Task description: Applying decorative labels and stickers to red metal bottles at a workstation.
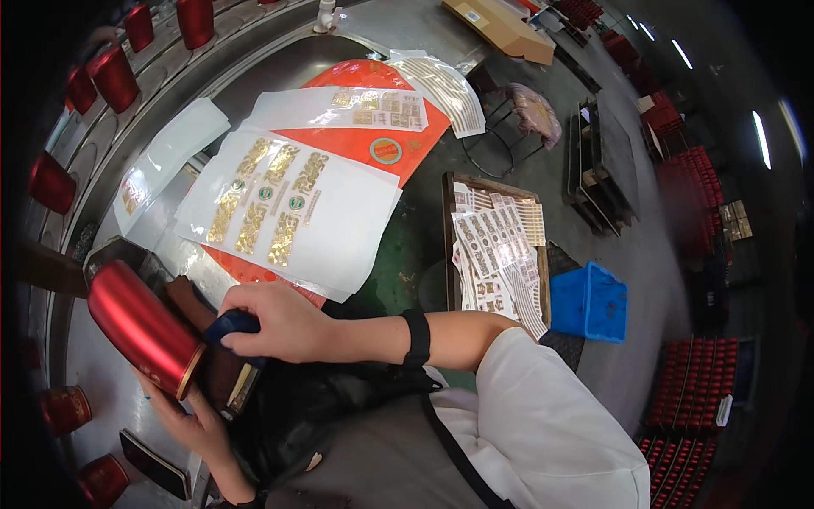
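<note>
Left grip (182, 416) wrapped around the red can (144, 327), right grip (284, 322) clamped on a blue pad (231, 323); gold sticker sheets (280, 204) wait far on the tabletop (170, 242).

The red cylindrical metal can (142, 329) has a glossy, satin-smooth lacquer and a gold rim. The dark blue pad (231, 323) looks soft and matt, like cloth or foam. The white label sheets with gold foil stickers (284, 208) are shiny, slick paper; the foil glints. Beneath them the orange-red printed sheet (373, 144) looks smooth and semi-gloss. The grey metal tabletop (174, 225) is dull, brushed and reflective in patches. The blue plastic crate (591, 301) is matt and scuffed. The brown cardboard box (500, 30) looks rough and matt.
</note>
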